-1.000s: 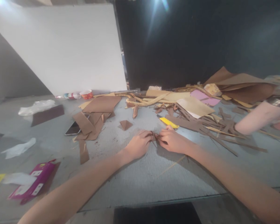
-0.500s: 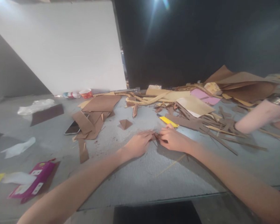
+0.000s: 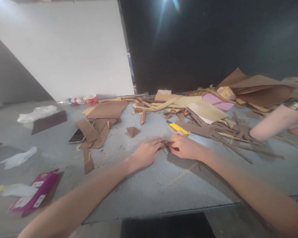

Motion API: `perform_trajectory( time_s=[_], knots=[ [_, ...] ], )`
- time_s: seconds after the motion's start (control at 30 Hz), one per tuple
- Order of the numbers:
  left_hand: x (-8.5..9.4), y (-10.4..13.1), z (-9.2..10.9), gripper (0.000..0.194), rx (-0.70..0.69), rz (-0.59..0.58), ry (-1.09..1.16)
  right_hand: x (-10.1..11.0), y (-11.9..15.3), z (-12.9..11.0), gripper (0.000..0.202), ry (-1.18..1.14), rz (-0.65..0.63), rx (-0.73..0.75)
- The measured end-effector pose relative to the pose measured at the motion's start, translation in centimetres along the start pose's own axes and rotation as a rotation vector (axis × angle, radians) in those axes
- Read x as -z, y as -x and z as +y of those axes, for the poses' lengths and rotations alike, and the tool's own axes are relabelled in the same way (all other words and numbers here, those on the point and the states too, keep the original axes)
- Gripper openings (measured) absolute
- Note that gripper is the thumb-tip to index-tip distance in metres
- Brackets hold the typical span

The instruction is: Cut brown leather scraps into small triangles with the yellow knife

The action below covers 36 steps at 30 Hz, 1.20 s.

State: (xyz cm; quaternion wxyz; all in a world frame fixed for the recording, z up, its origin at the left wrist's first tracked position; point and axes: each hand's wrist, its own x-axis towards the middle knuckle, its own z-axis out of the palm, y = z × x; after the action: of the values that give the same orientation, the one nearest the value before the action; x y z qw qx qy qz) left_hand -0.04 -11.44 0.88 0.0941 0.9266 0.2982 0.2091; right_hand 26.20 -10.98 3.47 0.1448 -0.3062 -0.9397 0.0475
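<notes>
At the middle of the grey table (image 3: 144, 188), my left hand (image 3: 148, 153) and my right hand (image 3: 185, 146) meet fingertip to fingertip. Between them they pinch a small brown piece of card or leather (image 3: 164, 145), mostly hidden by the fingers. Just beyond my right hand lies a yellow box cutter (image 3: 179, 128), its dark end pointing left. A small folded brown pyramid shape (image 3: 133, 132) rests ahead of my left hand. A thin tan strip (image 3: 183, 174) lies on the table below my right wrist.
Brown sheets (image 3: 106, 109) partly cover a phone (image 3: 77, 136) on the left. Brown strips (image 3: 234, 140) and tan sheets are heaped at right, near a pale pink tumbler (image 3: 275, 124). A magenta tissue pack (image 3: 41, 190) sits at front left; a red paper cup (image 3: 91, 99) stands behind.
Both hands stay in nearly the same place, still pinching the small brown piece. The view has shifted very slightly; nothing else has visibly moved.
</notes>
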Motion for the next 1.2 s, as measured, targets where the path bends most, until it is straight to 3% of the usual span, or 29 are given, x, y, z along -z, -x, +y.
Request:
perform_trajectory(
  time_s=[0.47,0.93,1.2],
  knots=[
    [0.3,-0.5,0.5,0.04,-0.002,-0.049,-0.056,-0.5,-0.4,-1.6,0.029,0.191,0.099,-0.067],
    [0.1,-0.6,0.8,0.041,0.055,-0.074,-0.089,0.4,0.2,-0.9,0.042,0.206,-0.025,-0.136],
    [0.2,-0.1,0.4,0.037,0.053,0.001,-0.026,1.1,1.0,-0.6,0.049,0.195,-0.015,-0.114]
  ],
)
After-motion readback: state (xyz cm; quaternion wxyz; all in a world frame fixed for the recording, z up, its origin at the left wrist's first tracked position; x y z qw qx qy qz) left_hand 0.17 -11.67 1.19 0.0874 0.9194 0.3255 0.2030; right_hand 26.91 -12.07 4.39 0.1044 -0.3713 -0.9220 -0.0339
